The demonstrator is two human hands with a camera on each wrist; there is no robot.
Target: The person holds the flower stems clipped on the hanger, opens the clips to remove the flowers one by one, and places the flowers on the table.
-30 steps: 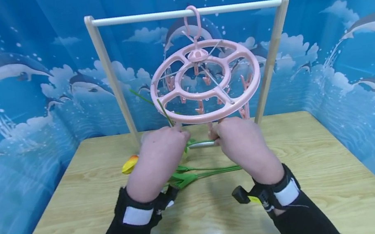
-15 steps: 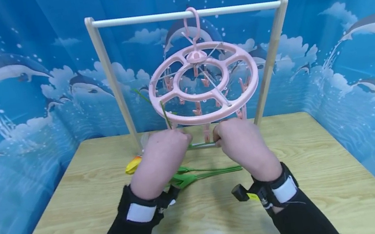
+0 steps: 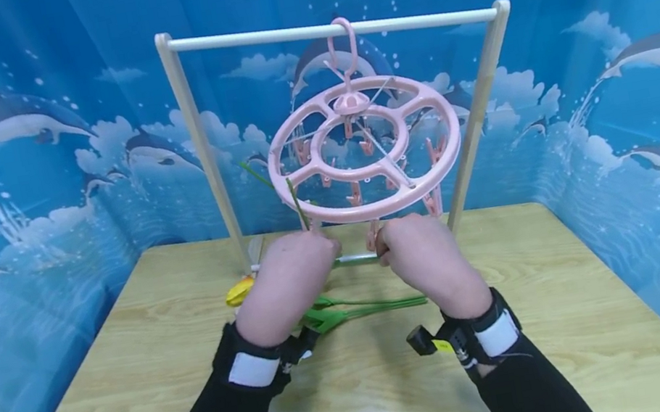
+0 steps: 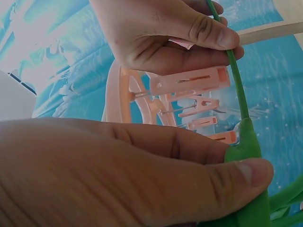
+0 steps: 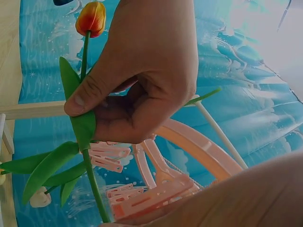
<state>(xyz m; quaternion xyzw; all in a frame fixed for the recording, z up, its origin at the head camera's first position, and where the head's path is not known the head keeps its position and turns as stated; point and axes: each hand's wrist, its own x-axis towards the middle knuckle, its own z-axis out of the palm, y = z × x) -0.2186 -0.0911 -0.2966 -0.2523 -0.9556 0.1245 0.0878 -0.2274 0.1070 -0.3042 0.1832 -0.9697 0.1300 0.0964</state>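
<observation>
Left hand (image 3: 294, 271) pinching 1 tulip (image 5: 84, 130) at leaf base, right hand (image 3: 422, 248) pinching stem (image 4: 240, 92); stem running left-right, bloom (image 3: 239, 292) pointing left; pink clip (image 3: 373, 235) hanging nearer right hand, contact unclear.

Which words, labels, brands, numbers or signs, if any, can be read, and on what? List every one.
None can be read.
Yellow label by the right white patch: any print is too small and blurred to read.
Both white patches: no lettering visible.
Hanger and tulip: no lettering visible.
</observation>
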